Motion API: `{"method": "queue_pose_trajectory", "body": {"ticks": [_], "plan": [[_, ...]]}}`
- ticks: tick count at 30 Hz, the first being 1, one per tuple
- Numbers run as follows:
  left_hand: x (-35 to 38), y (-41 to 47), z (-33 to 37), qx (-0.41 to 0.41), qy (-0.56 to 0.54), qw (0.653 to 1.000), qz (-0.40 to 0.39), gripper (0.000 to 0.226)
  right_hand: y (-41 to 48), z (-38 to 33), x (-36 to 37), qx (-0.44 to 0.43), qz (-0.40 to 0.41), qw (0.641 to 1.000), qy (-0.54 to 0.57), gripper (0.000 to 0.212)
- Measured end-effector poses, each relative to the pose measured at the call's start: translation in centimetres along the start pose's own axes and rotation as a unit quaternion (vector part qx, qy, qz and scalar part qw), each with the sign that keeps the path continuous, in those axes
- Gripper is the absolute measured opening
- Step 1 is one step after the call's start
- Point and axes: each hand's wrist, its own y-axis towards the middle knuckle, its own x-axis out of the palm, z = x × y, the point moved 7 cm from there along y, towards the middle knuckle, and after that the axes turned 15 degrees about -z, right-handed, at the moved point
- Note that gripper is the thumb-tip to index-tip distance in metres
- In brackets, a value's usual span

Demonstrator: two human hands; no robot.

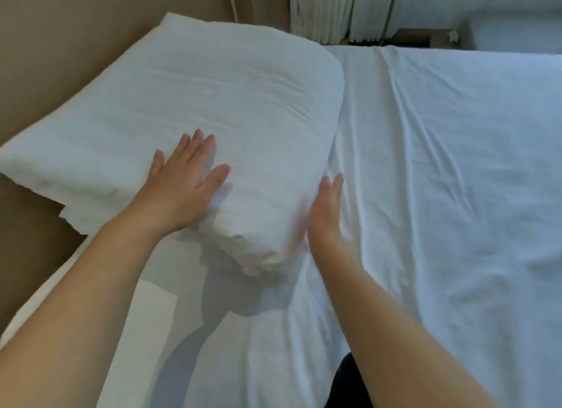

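Observation:
A plump white pillow [213, 97] lies at the head of a bed, its far side against a tan headboard [60, 36]. My left hand [182, 182] rests flat on the pillow's near top, fingers straight and spread. Along the pillow's right edge stands my right hand [327, 216], fingers straight and together, touching the pillow's side where it meets the white sheet [441, 179]. The pillow's near corner bulges between my two hands.
The wrinkled white sheet covers the whole bed to the right and towards me. White pleated curtains [334, 9] hang beyond the bed's head. A second white bed or bedding [517, 27] shows at the top right. Something dark [346, 383] sits at the bottom edge.

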Motion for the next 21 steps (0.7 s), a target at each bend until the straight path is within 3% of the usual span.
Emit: {"method": "queue_pose_trajectory", "body": {"ticks": [3, 8, 12, 15, 19, 21], "plan": [[1.3, -0.5, 1.6, 0.014, 0.030, 0.999, 0.000, 0.063, -3.1, 1.1, 4.4, -0.021, -0.050, 0.998, -0.038, 0.059], [2.0, -1.1, 1.7, 0.049, 0.033, 0.998, 0.017, 0.062, -2.8, 0.7, 2.9, -0.036, -0.012, 0.999, 0.000, 0.056], [2.7, -1.6, 1.8, 0.065, 0.020, 0.997, 0.028, 0.076, -3.6, 1.2, 4.7, -0.067, -0.004, 0.996, -0.062, 0.058], [3.2, -2.4, 2.0, 0.105, 0.024, 0.994, 0.012, 0.090, -3.0, 2.4, 4.0, -0.043, -0.001, 0.998, -0.034, 0.057], [3.5, -3.7, 1.6, 0.144, 0.089, 0.982, -0.086, 0.112, -3.7, 4.4, 3.6, 0.036, -0.007, 0.999, 0.039, 0.055], [3.4, -3.6, 1.5, 0.138, 0.126, 0.981, -0.057, 0.109, -3.9, 4.6, 3.6, 0.045, -0.009, 0.998, 0.053, 0.056]]}}
